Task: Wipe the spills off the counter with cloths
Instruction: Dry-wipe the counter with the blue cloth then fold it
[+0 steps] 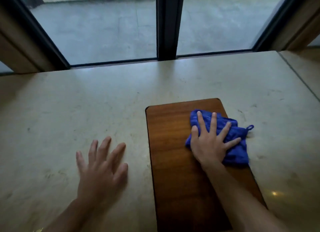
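Observation:
A crumpled blue cloth [236, 150] with a small hanging loop lies across the right edge of a brown wooden board [173, 154] on the pale stone counter [86, 102]. My right hand [210, 141] presses flat on the cloth with its fingers spread. My left hand [102, 166] hovers flat over or on the bare counter left of the board, fingers apart, holding nothing. A small pale smear shows on the counter just right of the cloth's loop. The cloth hides part of the board's right edge.
A large window with a dark central frame post [167, 24] runs along the counter's far edge. Beige wall returns stand at the far left [19, 46] and far right. A seam in the stone runs diagonally at the right [297, 76].

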Demonstrator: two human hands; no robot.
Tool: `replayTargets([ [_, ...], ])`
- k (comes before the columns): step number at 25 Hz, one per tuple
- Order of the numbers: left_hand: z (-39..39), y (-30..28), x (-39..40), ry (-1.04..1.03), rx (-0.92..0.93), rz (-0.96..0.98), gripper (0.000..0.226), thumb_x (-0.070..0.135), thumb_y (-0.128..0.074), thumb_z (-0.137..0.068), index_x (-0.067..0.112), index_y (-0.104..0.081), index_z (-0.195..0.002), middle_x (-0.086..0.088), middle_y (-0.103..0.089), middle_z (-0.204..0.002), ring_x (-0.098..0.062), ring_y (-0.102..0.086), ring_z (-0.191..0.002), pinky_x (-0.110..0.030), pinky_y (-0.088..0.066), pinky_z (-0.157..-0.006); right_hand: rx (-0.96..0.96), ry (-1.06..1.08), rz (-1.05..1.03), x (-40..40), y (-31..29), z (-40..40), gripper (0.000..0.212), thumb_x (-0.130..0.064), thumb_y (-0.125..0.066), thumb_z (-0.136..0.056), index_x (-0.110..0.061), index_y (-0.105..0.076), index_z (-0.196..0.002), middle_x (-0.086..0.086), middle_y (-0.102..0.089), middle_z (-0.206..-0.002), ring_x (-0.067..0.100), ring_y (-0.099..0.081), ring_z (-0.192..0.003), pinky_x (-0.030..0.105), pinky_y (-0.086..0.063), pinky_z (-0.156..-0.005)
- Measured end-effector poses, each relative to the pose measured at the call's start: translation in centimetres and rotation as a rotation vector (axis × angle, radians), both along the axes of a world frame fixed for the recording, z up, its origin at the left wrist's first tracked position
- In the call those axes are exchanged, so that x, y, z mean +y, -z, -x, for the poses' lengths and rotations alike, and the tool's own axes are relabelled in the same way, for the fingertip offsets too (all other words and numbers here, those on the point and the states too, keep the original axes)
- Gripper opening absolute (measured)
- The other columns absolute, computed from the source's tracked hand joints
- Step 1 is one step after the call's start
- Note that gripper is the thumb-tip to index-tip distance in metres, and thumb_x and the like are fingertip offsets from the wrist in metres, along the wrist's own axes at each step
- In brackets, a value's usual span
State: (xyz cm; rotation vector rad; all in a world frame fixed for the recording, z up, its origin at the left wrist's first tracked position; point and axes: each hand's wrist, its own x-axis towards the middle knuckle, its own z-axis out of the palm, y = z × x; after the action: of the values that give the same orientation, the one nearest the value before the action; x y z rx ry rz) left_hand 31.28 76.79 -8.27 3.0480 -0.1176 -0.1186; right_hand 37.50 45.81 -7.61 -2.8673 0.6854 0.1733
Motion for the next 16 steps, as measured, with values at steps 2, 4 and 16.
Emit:
replayTargets([
  [2, -0.3, 0.1, 0.0, -0.001, -0.013, 0.013, 0.065, 0.071, -0.018, -0.088, 0.042, -0.040, -0.142, -0.003, -0.030, -0.157, -0.034, -0.020, -0.147, -0.074, -0.012, -0.108, -0.016, -0.006, -0.001, -0.6, 0.0, -8.5, 0.053, -0.060, -0.009, -0.095, -0.056, 0.005, -0.146, -0.007, 0.008, -0.164, 0.040, 0.015, -0.146, 0.078, 0.008, -0.102],
  [4, -0.3, 0.0, -0.2, 0.002, -0.064, 0.036, 0.063, 0.070, -0.030, -0.085, 0.042, -0.044, -0.139, -0.003, -0.036, -0.155, -0.035, -0.027, -0.144, -0.072, -0.013, -0.108, -0.030, -0.018, -0.001, -0.8, -0.1, -16.2, 0.054, -0.061, -0.009, -0.095, -0.056, 0.003, -0.147, -0.007, 0.008, -0.164, 0.040, 0.014, -0.146, 0.078, 0.009, -0.103],
  [16, -0.3, 0.0, 0.3, 0.039, -0.040, 0.030, 0.064, 0.063, -0.043, -0.082, 0.044, -0.037, -0.143, -0.003, -0.031, -0.157, -0.035, -0.021, -0.146, -0.077, -0.013, -0.107, 0.022, -0.605, -0.025, 6.6, -0.6, -22.2, 0.050, -0.057, -0.011, -0.095, -0.063, 0.000, -0.143, -0.014, 0.009, -0.162, 0.032, 0.018, -0.147, 0.073, 0.013, -0.106],
])
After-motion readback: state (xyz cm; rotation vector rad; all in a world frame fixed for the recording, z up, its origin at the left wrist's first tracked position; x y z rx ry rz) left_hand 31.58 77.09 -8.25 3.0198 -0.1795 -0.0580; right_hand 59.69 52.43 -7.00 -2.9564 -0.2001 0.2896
